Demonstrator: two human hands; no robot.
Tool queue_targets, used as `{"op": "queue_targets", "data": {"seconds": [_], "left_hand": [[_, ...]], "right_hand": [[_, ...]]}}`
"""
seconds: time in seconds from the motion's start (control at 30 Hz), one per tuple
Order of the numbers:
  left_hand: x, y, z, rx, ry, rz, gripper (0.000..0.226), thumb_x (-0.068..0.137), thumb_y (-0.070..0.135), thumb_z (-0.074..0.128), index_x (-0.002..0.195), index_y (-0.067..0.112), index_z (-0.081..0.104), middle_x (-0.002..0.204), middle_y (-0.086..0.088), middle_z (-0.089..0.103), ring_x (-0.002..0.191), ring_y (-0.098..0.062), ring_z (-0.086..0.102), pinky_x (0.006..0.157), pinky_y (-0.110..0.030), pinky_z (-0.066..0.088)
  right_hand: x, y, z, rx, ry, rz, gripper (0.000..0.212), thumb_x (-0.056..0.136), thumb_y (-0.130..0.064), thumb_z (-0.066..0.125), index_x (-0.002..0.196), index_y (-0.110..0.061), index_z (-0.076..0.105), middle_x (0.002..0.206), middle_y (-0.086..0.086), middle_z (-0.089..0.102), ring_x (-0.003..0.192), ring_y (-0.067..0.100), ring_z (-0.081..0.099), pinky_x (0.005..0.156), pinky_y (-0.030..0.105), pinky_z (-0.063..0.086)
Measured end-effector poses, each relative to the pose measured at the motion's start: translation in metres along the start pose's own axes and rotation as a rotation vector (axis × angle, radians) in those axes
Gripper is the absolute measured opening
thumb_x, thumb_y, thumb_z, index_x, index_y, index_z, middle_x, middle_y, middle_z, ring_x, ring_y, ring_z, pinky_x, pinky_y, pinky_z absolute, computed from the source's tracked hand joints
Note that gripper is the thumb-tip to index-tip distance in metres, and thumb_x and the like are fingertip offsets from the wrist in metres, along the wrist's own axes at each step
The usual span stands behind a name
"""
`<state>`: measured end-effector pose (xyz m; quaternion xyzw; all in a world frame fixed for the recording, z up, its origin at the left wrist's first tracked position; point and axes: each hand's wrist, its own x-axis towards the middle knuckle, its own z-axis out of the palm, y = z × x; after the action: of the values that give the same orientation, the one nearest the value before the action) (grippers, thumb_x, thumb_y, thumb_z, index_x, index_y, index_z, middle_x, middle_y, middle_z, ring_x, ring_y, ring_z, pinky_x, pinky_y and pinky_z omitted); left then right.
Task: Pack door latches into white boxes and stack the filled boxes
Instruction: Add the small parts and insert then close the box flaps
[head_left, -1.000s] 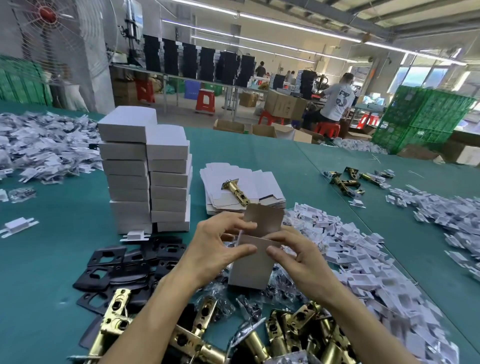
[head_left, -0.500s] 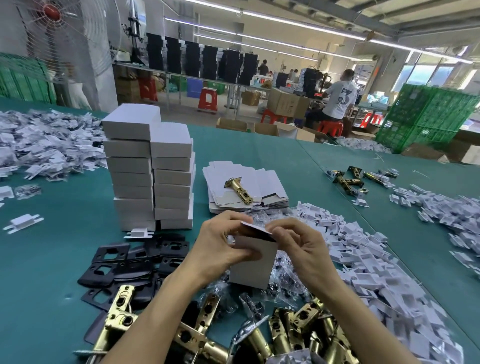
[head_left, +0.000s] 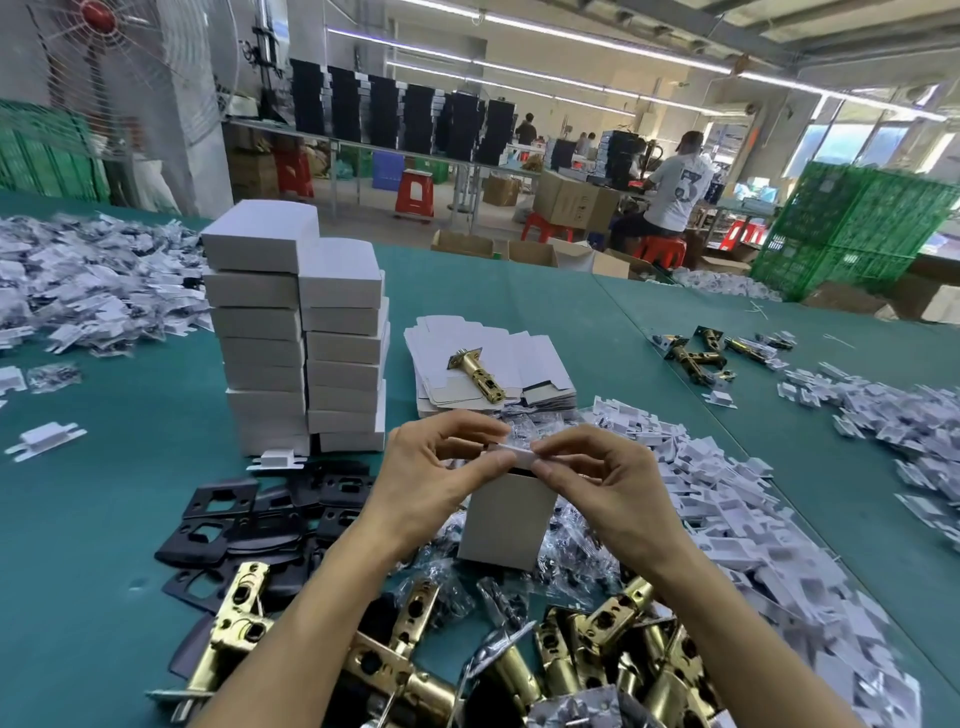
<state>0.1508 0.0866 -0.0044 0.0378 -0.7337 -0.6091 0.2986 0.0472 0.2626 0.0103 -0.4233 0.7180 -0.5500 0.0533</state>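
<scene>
**Box flap pinched at both ends, centre frame**

I logged the white box (head_left: 506, 525) upright at centre frame, its lower end down among small clear bags (head_left: 571, 551) on the green desk (head_left: 104, 519). I could not tell whether it rested there or hung from the fingers. The top flap (head_left: 511, 457) was folded over the opening, with a dark gap under it. I could not see the contents.

- The left hand (head_left: 431, 478) pinched the left end of the flap, with thumb and fingers curled in.
- The right hand (head_left: 608, 483) pinched the right end in the same way. Neither hand lay flat.

Surroundings noted:

- Left of centre: two stacks of closed boxes (head_left: 260, 338), side by side and touching, the left one taller.
- Just above the hands: a pile of flat box blanks (head_left: 519, 358), with one brass latch (head_left: 475, 374) lying on top.
- Bottom of frame: a heap of door latches (head_left: 597, 649) under both forearms.
- Left of the box: overlapping black plates (head_left: 223, 509).
- Right of the box: a wide drift of white plastic pieces (head_left: 727, 509), running to the lower right corner.
</scene>
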Motion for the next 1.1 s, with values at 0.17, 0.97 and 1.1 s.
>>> {"op": "queue_targets", "data": {"seconds": [0.17, 0.97, 1.1], "left_hand": [[0.0, 0.001, -0.003, -0.016, -0.071, 0.013, 0.02, 0.077, 0.025, 0.079, 0.095, 0.015, 0.079, 0.097, 0.003, 0.077, 0.096, -0.016, 0.073, 0.088, -0.038, 0.06], [0.004, -0.013, -0.002, -0.012, -0.104, -0.048, 0.016, 0.075, 0.022, 0.084, 0.085, 0.032, 0.076, 0.103, 0.01, 0.075, 0.095, -0.011, 0.072, 0.079, -0.024, 0.058], [0.003, -0.012, -0.004, 0.148, -0.19, -0.192, 0.051, 0.084, 0.034, 0.079, 0.124, 0.052, 0.053, 0.114, 0.013, 0.064, 0.093, -0.006, 0.069, 0.072, -0.026, 0.06]], "right_hand": [[0.0, -0.004, -0.003, 0.127, -0.047, 0.021, 0.013, 0.077, -0.023, 0.073, 0.086, -0.032, 0.076, 0.103, -0.001, 0.075, 0.097, 0.021, 0.072, 0.086, 0.033, 0.059], [-0.018, 0.015, 0.007, 0.037, -0.118, 0.103, 0.041, 0.09, -0.005, 0.069, 0.109, -0.041, 0.064, 0.115, -0.007, 0.066, 0.101, 0.022, 0.07, 0.075, 0.048, 0.061], [-0.012, 0.012, 0.012, 0.22, 0.028, 0.115, 0.041, 0.087, -0.003, 0.07, 0.107, -0.039, 0.067, 0.118, 0.012, 0.063, 0.095, 0.027, 0.072, 0.068, 0.036, 0.062]]}}
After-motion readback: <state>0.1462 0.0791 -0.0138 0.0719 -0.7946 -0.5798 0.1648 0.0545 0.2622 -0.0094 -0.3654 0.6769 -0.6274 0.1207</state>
